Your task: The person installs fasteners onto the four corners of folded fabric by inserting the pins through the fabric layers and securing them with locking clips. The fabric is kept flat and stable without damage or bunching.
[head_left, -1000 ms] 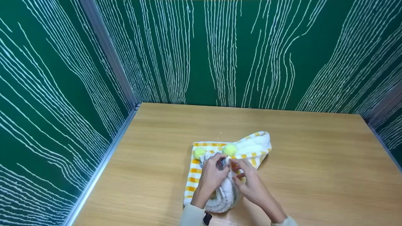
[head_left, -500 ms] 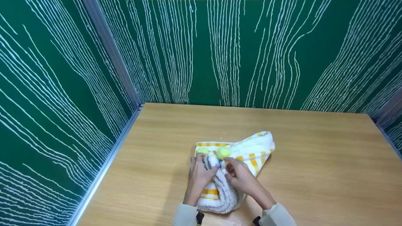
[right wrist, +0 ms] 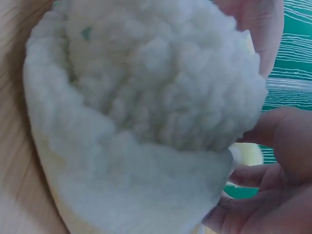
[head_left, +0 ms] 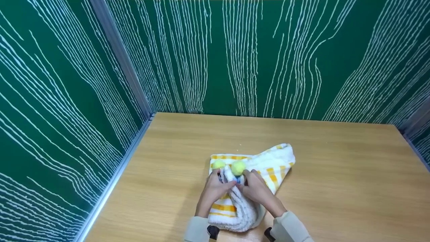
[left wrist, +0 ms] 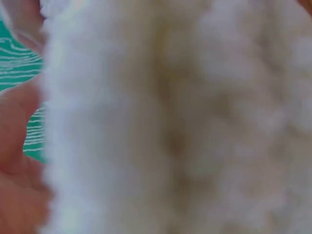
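A fluffy white band [head_left: 248,211] with two yellow pom-poms [head_left: 238,167] curves over a yellow-and-white patterned cloth [head_left: 223,208]. My left hand [head_left: 213,189] grips the band's far left part just below one pom-pom. From the right, my right hand [head_left: 258,190] pinches the band near the other pom-pom, thumb close to the left thumb. A small blue patch shows between the thumbs, too small to identify. Blurred white pile fills the left wrist view, hiding most of that hand. In the right wrist view, thick fleece [right wrist: 170,92] hides some of the right fingers [right wrist: 292,141].
Everything lies on a wooden table [head_left: 336,174]. One flap of the cloth [head_left: 273,158] spreads to the back right. Green walls [head_left: 215,67] with white wavy lines stand behind and at the left, with a grey metal edge [head_left: 114,181] along the left side.
Both hands have settled closer together on the band, and the right fingers have closed in on it. The right-hand pom-pom has shifted slightly left toward the other. The cloth lies nearly as before.
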Demonstrator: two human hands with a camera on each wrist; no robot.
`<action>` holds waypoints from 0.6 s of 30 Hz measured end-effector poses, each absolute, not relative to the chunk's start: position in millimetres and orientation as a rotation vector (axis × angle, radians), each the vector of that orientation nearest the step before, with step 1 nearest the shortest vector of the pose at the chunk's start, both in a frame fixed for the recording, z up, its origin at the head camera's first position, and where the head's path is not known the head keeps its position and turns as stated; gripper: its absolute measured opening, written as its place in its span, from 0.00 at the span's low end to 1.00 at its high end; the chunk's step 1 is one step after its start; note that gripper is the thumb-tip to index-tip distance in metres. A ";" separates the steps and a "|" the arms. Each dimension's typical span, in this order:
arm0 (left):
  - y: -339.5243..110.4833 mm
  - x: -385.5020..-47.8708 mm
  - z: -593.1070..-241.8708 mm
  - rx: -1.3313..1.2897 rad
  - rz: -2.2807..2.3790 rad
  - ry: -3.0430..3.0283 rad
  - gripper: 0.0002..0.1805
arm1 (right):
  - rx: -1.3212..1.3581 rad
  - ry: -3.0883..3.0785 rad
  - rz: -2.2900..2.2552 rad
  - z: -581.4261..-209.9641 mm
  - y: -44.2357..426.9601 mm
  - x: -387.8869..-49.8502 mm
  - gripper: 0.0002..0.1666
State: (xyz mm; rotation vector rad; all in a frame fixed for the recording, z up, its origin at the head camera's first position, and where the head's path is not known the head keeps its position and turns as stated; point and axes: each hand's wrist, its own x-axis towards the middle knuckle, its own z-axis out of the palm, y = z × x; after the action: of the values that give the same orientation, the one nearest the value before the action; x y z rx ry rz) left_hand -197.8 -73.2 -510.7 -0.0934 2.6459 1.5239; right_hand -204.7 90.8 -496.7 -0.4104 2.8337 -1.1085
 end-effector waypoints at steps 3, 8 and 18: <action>-70.4 -200.1 -510.2 -0.014 1.536 2.639 0.41 | -0.383 2.816 -1.173 -495.6 95.4 -205.4 0.14; -63.3 -203.2 -506.1 0.169 1.644 2.636 0.32 | -0.368 2.809 -1.338 -491.0 105.8 -203.5 0.12; -17.1 -183.5 -473.0 0.731 1.649 2.917 0.32 | -0.285 2.868 -1.703 -469.8 145.1 -170.9 0.29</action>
State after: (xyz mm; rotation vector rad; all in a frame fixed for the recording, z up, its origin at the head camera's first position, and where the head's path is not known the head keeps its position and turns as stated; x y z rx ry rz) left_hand -183.5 -17.1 -473.0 0.7309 2.9174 1.6490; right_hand -170.9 145.1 -469.8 -0.2847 2.8685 -1.7032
